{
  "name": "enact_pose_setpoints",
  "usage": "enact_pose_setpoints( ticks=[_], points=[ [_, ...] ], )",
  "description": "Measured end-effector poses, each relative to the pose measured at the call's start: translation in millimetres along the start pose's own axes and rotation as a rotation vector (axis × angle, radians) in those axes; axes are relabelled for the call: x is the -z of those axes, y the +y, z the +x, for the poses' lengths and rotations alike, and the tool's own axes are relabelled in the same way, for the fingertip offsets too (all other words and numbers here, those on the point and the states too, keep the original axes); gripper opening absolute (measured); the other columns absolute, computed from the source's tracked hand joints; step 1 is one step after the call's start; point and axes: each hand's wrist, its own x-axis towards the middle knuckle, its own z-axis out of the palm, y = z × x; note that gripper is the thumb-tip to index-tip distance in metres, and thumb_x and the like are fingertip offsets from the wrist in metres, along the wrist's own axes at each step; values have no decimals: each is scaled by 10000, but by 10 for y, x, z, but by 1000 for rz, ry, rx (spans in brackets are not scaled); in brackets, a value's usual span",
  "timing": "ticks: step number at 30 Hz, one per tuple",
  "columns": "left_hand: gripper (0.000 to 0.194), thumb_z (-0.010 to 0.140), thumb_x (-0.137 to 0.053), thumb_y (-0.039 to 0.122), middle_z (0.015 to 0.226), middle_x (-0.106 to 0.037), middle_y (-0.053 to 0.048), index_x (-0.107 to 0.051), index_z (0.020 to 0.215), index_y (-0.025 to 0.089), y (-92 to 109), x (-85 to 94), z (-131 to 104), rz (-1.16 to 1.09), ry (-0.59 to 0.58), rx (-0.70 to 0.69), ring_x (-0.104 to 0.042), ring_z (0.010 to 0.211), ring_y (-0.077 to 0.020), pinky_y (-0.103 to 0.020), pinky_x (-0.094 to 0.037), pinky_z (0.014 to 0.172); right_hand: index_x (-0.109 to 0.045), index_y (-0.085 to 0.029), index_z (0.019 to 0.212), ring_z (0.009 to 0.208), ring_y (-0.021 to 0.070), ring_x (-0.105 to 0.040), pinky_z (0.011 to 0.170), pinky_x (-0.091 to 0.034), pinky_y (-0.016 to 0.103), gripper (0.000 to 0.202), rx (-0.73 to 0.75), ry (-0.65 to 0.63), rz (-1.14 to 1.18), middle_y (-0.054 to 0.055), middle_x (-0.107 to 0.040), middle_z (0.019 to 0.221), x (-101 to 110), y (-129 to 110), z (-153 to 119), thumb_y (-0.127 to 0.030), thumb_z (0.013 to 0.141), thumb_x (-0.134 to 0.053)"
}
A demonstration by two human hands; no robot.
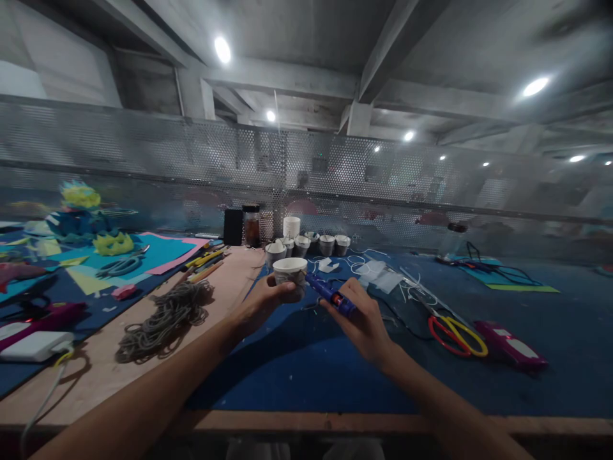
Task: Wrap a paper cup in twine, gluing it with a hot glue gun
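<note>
A paper cup, white at the rim and grey lower down, is gripped in my left hand, thumb across its side. My right hand is closed around a blue glue gun, whose tip points left at the cup's side. Whether the tip touches the cup I cannot tell. Behind them stand several grey-wrapped cups and a stack of white cups. A bundle of grey cord lies left of my left hand.
Scissors with red and yellow handles and a magenta box lie at right. Coloured paper, grey-blue scissors and a white adapter are at left. A lidded jar stands before the perforated metal screen.
</note>
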Motion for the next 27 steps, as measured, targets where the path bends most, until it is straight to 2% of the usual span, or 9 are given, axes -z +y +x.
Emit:
enact_pose_setpoints(
  ticks=[5, 15, 27],
  points=[
    [378, 744, -776, 262, 960, -658, -86, -671, 1088, 143, -1, 8, -1, -40, -1, -16, -591, 834, -188, -317, -450, 779, -525, -207, 804, 710, 140, -527, 638, -427, 255, 228, -9, 29, 33, 29, -503, 884, 11, -8, 17, -372, 959, -551],
    [404, 785, -739, 274, 1091, -667, -123, -647, 1160, 154, -53, 86, 1, -41, -30, -12, -610, 979, -248, -373, -451, 883, -486, -209, 751, 720, 135, -526, 673, -419, 270, 280, -52, 52, 108, 6, -478, 860, 7, 40, 30, -388, 948, -575],
    [424, 833, -681, 276, 1217, -646, -155, -612, 1229, 139, -10, 92, -23, -59, -101, 24, -578, 1147, -297, -412, -438, 978, -471, -216, 762, 677, 134, -497, 582, -390, 257, 269, -125, 66, 233, 1, -469, 821, 22, 46, 48, -392, 928, -590]
  ],
)
